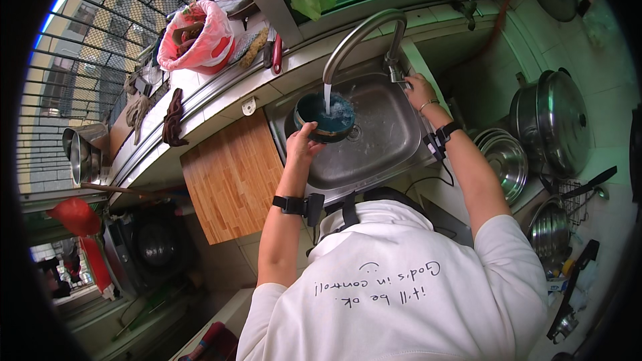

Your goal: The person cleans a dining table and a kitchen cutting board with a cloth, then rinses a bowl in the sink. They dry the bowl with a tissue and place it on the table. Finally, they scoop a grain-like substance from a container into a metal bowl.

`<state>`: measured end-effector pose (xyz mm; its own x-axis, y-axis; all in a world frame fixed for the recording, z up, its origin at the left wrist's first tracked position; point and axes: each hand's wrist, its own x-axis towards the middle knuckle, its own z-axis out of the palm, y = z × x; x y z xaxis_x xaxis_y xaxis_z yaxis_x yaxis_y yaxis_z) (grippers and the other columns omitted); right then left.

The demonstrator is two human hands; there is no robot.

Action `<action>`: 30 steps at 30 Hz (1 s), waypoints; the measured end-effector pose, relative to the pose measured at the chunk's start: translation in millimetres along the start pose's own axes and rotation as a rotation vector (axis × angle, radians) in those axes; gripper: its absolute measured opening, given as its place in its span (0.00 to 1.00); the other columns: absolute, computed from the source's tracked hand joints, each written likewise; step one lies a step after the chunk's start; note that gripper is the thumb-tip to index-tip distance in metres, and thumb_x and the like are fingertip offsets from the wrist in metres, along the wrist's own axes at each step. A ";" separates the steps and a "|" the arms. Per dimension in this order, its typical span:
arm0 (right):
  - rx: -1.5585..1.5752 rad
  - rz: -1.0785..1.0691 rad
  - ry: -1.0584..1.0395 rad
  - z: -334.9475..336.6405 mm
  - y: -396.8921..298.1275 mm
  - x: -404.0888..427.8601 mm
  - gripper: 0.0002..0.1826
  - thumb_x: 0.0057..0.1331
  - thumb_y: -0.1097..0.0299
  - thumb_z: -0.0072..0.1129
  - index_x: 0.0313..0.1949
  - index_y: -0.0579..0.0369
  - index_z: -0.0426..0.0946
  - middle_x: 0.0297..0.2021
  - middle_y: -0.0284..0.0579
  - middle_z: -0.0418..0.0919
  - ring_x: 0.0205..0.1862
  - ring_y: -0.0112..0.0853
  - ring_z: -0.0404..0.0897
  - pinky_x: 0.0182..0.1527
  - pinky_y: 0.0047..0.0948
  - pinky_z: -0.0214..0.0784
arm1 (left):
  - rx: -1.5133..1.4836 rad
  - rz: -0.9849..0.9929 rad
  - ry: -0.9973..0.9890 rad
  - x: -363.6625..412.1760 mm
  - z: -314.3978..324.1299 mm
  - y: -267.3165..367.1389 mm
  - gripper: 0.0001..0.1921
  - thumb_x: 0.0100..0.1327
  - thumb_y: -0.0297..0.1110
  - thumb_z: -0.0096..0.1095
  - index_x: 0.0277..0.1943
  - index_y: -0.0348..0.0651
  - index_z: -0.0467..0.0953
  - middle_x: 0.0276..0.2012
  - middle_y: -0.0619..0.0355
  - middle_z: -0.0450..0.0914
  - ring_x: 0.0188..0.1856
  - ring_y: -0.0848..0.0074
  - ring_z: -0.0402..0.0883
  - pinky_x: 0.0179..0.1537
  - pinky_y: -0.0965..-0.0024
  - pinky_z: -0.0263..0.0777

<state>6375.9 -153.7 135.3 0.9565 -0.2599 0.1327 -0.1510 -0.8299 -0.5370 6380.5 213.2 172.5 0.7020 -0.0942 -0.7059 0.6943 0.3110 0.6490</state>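
My left hand (302, 145) grips the near rim of a dark teal bowl (328, 130) with a brownish edge, thumb on top. Water (327, 99) runs from the curved metal faucet (346, 42) into the bowl, where it splashes and pools. The bowl is held over the left part of the stainless steel sink (383, 140), near its drain (354, 133). At the base of the faucet, my right hand (419, 92) has its fingers on the faucet's lever handle (399, 80). Whether those fingers close around the lever is hard to tell.
Left of the sink lies a wooden board (235, 178). On the sill stand a red bin with a pink bag (198, 40), a sponge (254, 47) and a red-handled tool (277, 55). Metal bowls (504, 165) and a large lidded pot (562, 123) stand at the right.
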 end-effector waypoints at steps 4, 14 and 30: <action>0.010 0.017 -0.016 -3.3 -0.1 -1.2 0.18 0.55 0.73 0.63 0.47 0.57 0.79 0.45 0.48 0.76 0.45 0.46 0.78 0.49 0.37 0.71 | 0.057 0.176 0.002 -5.5 9.2 -5.1 0.23 0.54 0.27 0.69 0.52 0.37 0.70 0.39 0.58 0.78 0.35 0.73 0.80 0.31 0.71 0.76; -0.029 0.076 -0.107 -7.9 -3.1 4.0 0.19 0.57 0.73 0.62 0.50 0.54 0.78 0.51 0.45 0.74 0.50 0.44 0.76 0.53 0.37 0.70 | -0.216 0.355 -0.275 36.8 -38.7 -12.8 0.17 0.55 0.17 0.58 0.47 0.44 0.73 0.43 0.62 0.78 0.44 0.76 0.77 0.43 0.71 0.71; -0.058 0.069 -0.101 -5.5 -14.4 6.5 0.17 0.57 0.74 0.62 0.48 0.57 0.78 0.50 0.46 0.75 0.49 0.44 0.77 0.51 0.37 0.71 | -0.288 -0.095 -0.346 40.9 -10.4 -29.8 0.12 0.58 0.29 0.58 0.44 0.34 0.72 0.42 0.51 0.79 0.43 0.63 0.81 0.50 0.54 0.76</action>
<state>6383.0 -146.2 148.5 0.9631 -0.2689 0.0106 -0.2290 -0.8395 -0.4927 6386.8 210.0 121.3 0.6827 -0.4303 -0.5906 0.7205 0.5311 0.4459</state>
